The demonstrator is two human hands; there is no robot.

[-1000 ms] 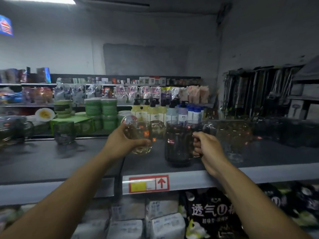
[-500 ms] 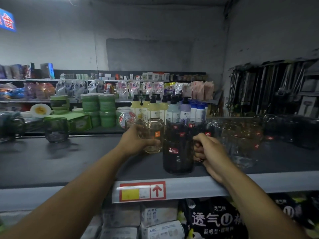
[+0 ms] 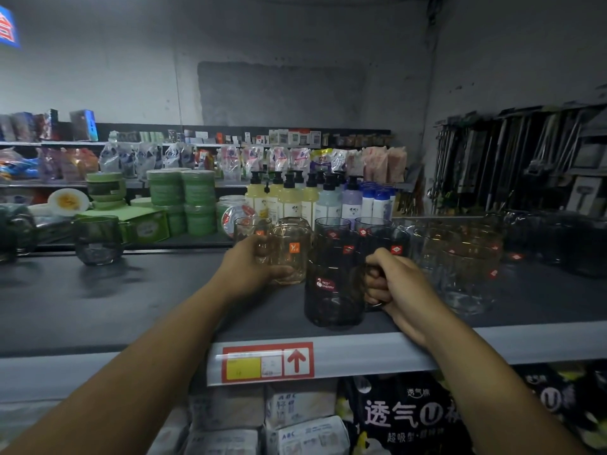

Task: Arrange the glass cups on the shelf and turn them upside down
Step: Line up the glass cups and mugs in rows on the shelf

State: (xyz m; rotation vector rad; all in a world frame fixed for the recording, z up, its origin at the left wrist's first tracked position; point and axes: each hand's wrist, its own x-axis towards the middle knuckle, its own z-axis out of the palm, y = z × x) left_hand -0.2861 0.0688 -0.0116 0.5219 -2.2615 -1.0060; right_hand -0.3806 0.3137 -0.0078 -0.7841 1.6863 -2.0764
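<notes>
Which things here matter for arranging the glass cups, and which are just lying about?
Job: left hand, holding the clear glass cup; right hand, gripping the dark glass mug by its handle; shelf.
Lying about: pump bottles, green tubs, price label, tissue packs.

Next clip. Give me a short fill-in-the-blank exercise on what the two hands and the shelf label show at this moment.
1. The right hand grips the dark mug by its ____.
2. The left hand holds a clear cup that bears an ____ sticker.
3. On the shelf edge, the red price label shows an arrow pointing ____.

Missing words: handle; orange; up.
</notes>
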